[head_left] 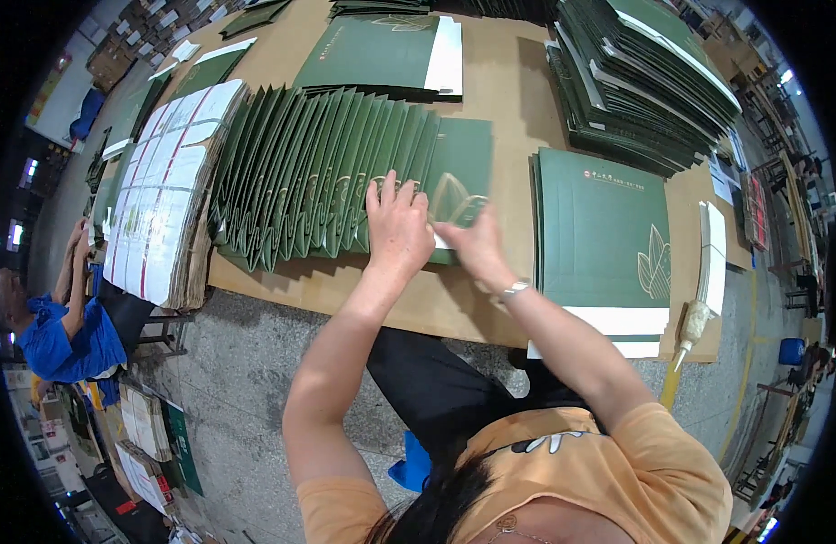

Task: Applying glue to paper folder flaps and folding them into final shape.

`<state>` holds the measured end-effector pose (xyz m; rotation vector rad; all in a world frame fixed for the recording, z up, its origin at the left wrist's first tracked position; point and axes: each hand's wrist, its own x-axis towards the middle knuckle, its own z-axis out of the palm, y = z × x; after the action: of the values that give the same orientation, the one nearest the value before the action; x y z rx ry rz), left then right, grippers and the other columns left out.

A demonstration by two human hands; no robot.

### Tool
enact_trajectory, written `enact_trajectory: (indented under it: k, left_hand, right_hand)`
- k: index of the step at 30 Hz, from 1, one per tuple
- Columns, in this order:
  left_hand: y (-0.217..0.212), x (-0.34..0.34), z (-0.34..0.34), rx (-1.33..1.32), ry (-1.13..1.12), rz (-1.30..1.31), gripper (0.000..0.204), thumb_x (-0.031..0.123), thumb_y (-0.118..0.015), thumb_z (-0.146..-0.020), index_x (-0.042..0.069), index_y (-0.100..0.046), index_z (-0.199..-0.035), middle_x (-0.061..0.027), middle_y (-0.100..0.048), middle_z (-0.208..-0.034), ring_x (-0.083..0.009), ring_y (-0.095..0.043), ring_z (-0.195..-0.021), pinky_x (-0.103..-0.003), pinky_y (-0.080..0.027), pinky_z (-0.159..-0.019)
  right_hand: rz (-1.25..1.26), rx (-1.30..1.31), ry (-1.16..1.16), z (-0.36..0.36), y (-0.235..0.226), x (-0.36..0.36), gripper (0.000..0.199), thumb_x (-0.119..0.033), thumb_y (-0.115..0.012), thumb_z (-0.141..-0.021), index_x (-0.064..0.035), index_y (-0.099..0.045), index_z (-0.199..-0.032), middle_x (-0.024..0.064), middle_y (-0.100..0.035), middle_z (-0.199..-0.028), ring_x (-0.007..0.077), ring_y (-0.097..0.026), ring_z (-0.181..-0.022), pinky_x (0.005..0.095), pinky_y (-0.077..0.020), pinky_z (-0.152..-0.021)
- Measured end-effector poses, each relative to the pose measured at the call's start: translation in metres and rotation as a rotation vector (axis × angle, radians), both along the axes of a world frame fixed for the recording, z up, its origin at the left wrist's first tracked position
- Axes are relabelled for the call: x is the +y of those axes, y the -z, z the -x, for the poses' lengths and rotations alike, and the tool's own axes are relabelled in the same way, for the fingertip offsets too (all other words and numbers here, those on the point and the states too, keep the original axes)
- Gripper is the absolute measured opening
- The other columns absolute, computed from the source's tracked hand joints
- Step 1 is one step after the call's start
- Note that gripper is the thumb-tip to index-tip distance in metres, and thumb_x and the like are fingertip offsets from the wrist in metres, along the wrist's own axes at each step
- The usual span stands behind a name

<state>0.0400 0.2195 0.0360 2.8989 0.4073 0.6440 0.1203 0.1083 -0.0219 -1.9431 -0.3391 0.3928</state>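
Green folded sheets (327, 172), fanned in an overlapping row near the worktop's (490, 72) front edge, need the left hand (398, 227) pressing flat, fingers spread, while the right hand (477, 245), fingers together, squares the last sheet's edge.

A fanned row of dark green folded paper bags (327, 172) with gold leaf prints lies at the table's centre. At three o'clock of it sits a flat stack of green bags (604, 240) edged white at the bottom. At one o'clock rises a tall slanted pile of green bags (644, 82). At twelve o'clock lies a single green-and-white sheet (381, 54). At nine o'clock stands a row of white-faced sheets (159, 190).
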Motion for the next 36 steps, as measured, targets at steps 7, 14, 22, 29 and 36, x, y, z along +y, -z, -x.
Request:
enact_trajectory:
  k: [7,14,22,29,36]
  left_hand:
    - [0.027,0.017,0.011,-0.056,0.032,0.306,0.030,0.004,-0.062,-0.078,-0.001,-0.066,-0.106,-0.0169,-0.063,-0.119,-0.0357,-0.047,-0.128,-0.054,-0.025,-0.114]
    - [0.035,-0.071,0.027,-0.247,-0.011,0.395,0.032,0.012,-0.061,-0.087,-0.003,-0.063,-0.115,-0.0195,-0.058,-0.127,-0.0377,-0.043,-0.131,-0.051,-0.028,-0.113]
    - [0.059,-0.225,-0.002,-0.223,0.024,0.759,0.053,0.021,-0.062,-0.089,-0.003,-0.047,-0.134,-0.0236,-0.044,-0.141,-0.0381,-0.037,-0.135,-0.045,-0.031,-0.112]
    - [0.070,-0.234,-0.002,-0.119,-0.040,0.547,0.058,0.021,-0.065,-0.084,-0.005,-0.045,-0.133,-0.0239,-0.043,-0.139,-0.0405,-0.037,-0.132,-0.048,-0.028,-0.112]
    - [0.074,-0.239,0.002,-0.206,-0.077,0.512,0.054,0.020,-0.065,-0.083,-0.004,-0.048,-0.129,-0.0233,-0.046,-0.136,-0.0386,-0.039,-0.133,-0.048,-0.028,-0.113]
  right_hand:
    - [0.337,-0.050,-0.401,-0.003,0.018,0.042,0.050,-0.031,-0.062,-0.087,0.0055,-0.048,-0.119,0.0271,-0.066,-0.100,0.0407,-0.066,-0.089,0.0457,-0.0523,-0.079]
    - [0.018,-0.308,-0.034,-0.068,-0.043,-0.110,0.029,-0.024,-0.061,-0.089,0.0016,-0.068,-0.102,0.0208,-0.069,-0.091,0.0328,-0.066,-0.086,0.0376,-0.0516,-0.079]
    - [0.721,-0.645,0.105,-0.045,0.003,-0.283,0.052,-0.030,-0.062,-0.088,-0.0040,-0.052,-0.133,0.0208,-0.043,-0.143,0.0415,-0.035,-0.133,0.0524,-0.0279,-0.109]
    - [0.734,-0.534,0.000,-0.038,-0.015,-0.290,0.043,-0.033,-0.068,-0.083,-0.0069,-0.063,-0.117,0.0163,-0.055,-0.124,0.0356,-0.048,-0.117,0.0519,-0.0366,-0.097]
    - [0.396,-0.513,-0.165,-0.130,-0.036,-0.207,0.038,-0.023,-0.066,-0.087,0.0001,-0.061,-0.116,0.0218,-0.060,-0.118,0.0390,-0.055,-0.109,0.0457,-0.0435,-0.096]
